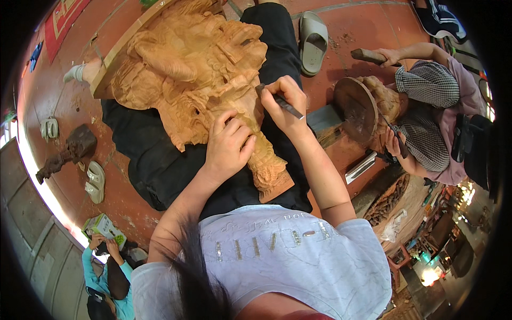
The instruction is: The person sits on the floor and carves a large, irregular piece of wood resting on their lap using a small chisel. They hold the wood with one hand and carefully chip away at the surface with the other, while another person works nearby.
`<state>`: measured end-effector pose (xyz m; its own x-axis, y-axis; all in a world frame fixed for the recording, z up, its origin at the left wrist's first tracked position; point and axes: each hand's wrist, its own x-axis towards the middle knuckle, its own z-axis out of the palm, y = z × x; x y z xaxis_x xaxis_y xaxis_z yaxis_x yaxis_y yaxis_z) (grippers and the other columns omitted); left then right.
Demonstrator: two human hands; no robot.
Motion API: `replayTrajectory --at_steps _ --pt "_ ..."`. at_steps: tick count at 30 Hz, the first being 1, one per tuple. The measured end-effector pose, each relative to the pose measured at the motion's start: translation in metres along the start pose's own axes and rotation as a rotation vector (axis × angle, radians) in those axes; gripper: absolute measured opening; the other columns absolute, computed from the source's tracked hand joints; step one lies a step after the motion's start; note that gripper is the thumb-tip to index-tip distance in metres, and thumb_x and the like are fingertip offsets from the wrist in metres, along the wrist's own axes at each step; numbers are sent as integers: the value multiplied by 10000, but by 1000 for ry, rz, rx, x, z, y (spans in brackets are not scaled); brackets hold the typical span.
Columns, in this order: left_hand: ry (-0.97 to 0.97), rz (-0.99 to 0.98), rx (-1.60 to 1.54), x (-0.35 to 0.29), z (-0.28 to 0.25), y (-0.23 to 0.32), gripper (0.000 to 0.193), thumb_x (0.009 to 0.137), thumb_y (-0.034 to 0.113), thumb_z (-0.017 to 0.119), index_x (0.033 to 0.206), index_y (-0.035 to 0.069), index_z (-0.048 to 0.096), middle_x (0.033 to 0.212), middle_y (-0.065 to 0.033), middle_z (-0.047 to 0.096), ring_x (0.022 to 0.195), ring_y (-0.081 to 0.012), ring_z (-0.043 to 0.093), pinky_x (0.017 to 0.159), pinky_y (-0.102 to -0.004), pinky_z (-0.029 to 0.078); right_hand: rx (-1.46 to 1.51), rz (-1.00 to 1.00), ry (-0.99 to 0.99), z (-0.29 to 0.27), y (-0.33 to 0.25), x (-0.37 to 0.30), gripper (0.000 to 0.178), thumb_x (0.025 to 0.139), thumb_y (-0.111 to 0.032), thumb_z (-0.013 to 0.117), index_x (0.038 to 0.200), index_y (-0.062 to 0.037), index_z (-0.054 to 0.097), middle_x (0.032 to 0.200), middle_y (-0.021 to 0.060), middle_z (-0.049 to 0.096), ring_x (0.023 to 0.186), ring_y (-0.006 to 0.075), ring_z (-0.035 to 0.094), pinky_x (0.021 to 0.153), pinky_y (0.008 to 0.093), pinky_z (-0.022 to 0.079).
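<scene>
Across black cloth trousers (154,154) lies a large, ornate orange-brown wood carving (186,64), the left hand (229,146) resting on it with fingers slightly spread, the right hand (282,112) clamped around a slim dark chisel (288,106), beyond which a grey open-toed sandal (316,40) sits far right on red floor tiles (373,24).

Golden-tan carving (176,74), black trousers (154,160)

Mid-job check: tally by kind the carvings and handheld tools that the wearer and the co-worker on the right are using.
Carvings: 2 (large carving, smaller carving)
Handheld tools: 3 (narrow tool in right hand; wooden club and dark-handled tool with co-worker)
Total: 5
</scene>
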<state>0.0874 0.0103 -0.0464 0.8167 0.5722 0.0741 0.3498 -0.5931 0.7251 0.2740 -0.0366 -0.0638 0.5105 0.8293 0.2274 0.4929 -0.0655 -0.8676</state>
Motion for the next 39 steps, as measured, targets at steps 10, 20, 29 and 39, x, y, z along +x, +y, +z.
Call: replayTrajectory --at_steps 10,20,29,39 --pt "20 1 0 -1 4 -1 101 831 127 687 880 39 683 995 -94 641 1203 -366 488 1021 -456 396 -52 -30 -4 -1 -5 2 196 772 12 701 748 -17 508 709 112 504 620 282 534 560 361 444" --pt "34 14 7 -1 3 -3 115 805 142 701 856 45 670 980 -91 619 1192 -350 501 999 -465 407 -46 -63 -13 6 -3 5 199 771 7 705 749 -18 509 705 108 496 627 269 529 557 347 432" --pt "22 4 1 1 5 -2 101 821 112 677 870 24 670 983 -113 630 1176 -378 488 1015 -466 382 -69 -51 -34 1 -7 4 169 776 -2 681 793 -30 515 768 132 488 665 324 499 581 390 422" --pt "-7 48 19 1 10 -3 93 832 91 664 877 12 647 982 -129 615 1179 -389 461 1013 -479 370 -1 -46 -5 0 -6 -7 153 795 -26 664 816 -35 512 784 122 481 683 307 527 584 368 440"
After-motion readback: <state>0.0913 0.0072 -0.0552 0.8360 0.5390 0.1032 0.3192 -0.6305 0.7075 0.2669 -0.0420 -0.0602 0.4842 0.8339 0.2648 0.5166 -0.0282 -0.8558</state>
